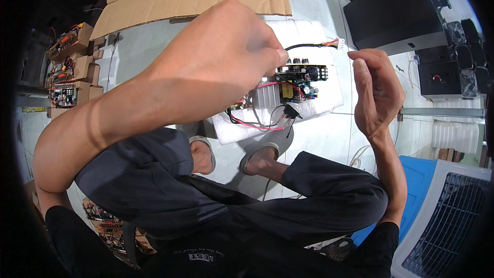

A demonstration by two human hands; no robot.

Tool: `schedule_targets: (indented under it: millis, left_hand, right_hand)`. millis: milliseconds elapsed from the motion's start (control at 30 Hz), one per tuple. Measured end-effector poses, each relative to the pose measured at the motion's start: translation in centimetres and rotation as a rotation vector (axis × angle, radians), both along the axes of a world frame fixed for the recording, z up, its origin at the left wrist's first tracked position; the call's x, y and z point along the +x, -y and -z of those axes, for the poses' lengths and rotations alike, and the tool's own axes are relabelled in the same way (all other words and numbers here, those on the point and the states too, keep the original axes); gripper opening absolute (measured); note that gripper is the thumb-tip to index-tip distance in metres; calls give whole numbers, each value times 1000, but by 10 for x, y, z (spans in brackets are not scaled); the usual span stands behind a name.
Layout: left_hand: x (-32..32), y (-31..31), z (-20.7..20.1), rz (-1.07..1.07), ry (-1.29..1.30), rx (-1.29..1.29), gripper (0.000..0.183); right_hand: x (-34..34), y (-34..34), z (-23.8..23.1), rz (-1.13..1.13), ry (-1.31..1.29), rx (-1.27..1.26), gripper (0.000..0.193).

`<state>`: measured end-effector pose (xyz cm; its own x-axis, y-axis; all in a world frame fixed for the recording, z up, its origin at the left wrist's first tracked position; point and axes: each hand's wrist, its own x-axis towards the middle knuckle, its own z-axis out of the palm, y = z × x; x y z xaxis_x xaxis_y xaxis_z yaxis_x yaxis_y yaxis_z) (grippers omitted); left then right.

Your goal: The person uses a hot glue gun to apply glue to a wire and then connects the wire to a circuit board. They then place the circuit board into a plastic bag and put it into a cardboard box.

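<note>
A circuit board (291, 90) rests on a white foam block (230, 133), about midway between its left and right edges; the foam lies on the tiled floor (343, 136) in front of the person's feet and probably serves as a soft pad for the parts. The left hand (222, 54) reaches across from the left, thumb and forefinger pinched together on a black cable (304, 46) over the far side of the board; the hand hides much of that spot, so I cannot tell whether the fingertips also touch the board. The cable runs toward the foam's right edge and ends in a white plug (341, 44). Beside that plug, but apart from it, the right hand (380, 88) is loosely curled, with nothing seen in its grasp. Red wires (257, 126) loop toward the near edge of the foam, leaving the board's far side uncluttered by them.
</note>
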<state>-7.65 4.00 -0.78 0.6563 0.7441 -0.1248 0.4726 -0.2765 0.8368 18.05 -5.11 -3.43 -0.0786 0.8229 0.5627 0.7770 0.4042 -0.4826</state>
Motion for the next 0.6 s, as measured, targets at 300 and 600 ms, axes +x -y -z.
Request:
schedule_targets:
  millis: [300, 600]
  left_hand:
    - [1, 0, 2, 14, 4, -22, 26]
    - [1, 1, 1, 10, 32, -11, 25]
  right_hand:
    - [0, 0, 1, 7, 12, 4, 11]
    - [0, -1, 2, 12, 16, 4, 11]
